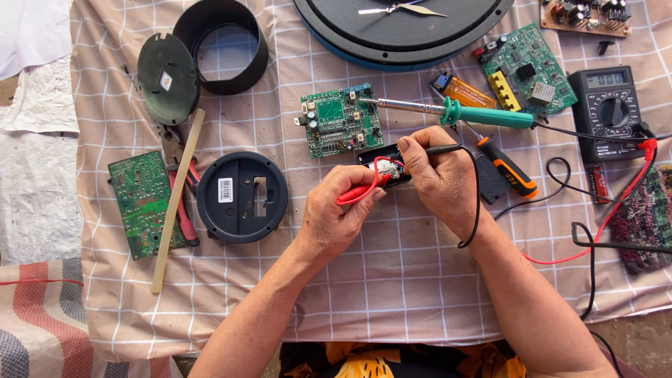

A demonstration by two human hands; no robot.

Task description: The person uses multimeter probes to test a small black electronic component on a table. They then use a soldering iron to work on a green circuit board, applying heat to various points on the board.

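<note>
Lying between both hands, small black module (383, 168), seemingly touched.

bright, even daylight — soft shadows, sharp focus, no glare

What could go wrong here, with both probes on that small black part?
1. The left hand holds the red probe and the right hand the black probe, tips close together on the black part; a slip could bridge contacts.
2. The soldering iron lies just beyond the right hand, tip over the green board; if hot, it might burn.
</note>
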